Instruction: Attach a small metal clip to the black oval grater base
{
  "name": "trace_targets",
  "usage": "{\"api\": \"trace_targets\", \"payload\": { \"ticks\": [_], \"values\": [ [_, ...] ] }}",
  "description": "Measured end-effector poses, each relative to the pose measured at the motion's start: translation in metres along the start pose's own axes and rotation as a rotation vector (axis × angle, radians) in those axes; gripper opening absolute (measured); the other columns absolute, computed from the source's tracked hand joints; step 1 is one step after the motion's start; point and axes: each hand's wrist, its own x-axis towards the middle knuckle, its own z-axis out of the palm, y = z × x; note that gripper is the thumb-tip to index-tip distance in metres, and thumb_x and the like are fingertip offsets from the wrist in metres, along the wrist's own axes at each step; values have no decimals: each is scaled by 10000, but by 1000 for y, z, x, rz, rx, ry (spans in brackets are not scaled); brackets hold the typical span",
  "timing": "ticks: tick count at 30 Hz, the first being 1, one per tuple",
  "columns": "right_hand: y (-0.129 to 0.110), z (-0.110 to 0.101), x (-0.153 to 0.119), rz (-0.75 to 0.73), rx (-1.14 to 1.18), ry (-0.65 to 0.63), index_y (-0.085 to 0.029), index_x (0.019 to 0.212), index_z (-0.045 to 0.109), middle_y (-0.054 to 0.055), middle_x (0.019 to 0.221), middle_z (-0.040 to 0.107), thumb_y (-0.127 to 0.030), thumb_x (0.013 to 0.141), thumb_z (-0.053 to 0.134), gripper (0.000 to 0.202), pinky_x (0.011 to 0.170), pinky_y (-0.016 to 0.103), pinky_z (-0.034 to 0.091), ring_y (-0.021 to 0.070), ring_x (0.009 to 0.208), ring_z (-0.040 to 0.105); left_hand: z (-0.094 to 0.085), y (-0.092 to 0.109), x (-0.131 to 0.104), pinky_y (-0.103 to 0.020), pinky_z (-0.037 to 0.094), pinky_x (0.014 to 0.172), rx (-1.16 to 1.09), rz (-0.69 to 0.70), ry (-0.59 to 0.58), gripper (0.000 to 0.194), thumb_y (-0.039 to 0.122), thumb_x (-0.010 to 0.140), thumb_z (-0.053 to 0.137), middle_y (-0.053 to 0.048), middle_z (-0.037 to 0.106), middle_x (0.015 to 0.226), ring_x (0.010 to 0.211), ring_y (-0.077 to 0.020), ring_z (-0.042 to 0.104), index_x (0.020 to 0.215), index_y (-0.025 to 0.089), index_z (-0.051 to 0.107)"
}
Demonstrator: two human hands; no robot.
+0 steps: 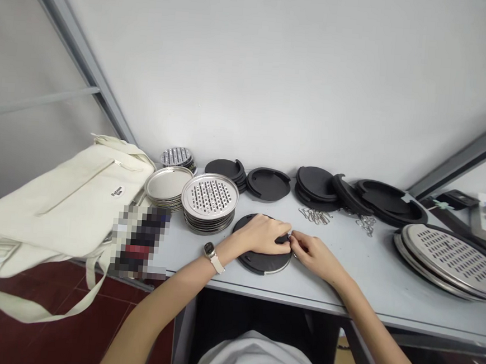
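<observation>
On the grey table's front part lies a round black disc (pixel 257 261) with a thin metallic rim showing at its lower right. My left hand (pixel 264 234), with a watch at the wrist, rests on top of the disc, fingers bent round its right side. Close by, my right hand (pixel 308 251) pinches a small metal piece (pixel 289 237) at the disc's right edge; its shape is mostly hidden by the fingertips. Small metal hooks (pixel 315 216) lie in a pile behind my right hand.
Stacks of perforated metal discs (pixel 210 197) and plain metal discs (pixel 169 184) stand left. Black rings (pixel 268 184) and black discs (pixel 317 183) line the wall. Larger perforated discs (pixel 456 257) lie right. A cream bag (pixel 69 191) hangs over the left edge.
</observation>
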Motion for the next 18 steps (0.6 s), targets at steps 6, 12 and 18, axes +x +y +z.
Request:
{"api": "trace_targets", "payload": {
  "ticks": [6, 12, 18],
  "values": [
    [-2, 1, -2, 9, 35, -19, -217, 643, 324, -57, 526, 378, -370, 918, 338, 315, 515, 241, 279, 112, 499, 382, -3, -3, -1, -290, 348, 571, 54, -39, 43, 217, 392, 864, 444, -31, 661, 851, 710, -192, 613, 857, 187, 514],
    [-5, 2, -2, 4, 55, 9, -219, 658, 331, -59, 526, 383, -369, 927, 341, 308, 519, 237, 290, 113, 498, 392, -2, -5, 0, -288, 376, 601, 60, -21, 41, 217, 388, 871, 445, -45, 655, 867, 731, -196, 613, 888, 185, 518],
    [-3, 2, -1, -11, 48, 30, -220, 707, 401, -36, 577, 471, -363, 943, 317, 288, 557, 247, 329, 137, 538, 469, 0, -4, -2, -286, 379, 582, 33, 57, 44, 178, 355, 854, 452, -29, 651, 836, 716, -190, 614, 880, 189, 509]
  ]
}}
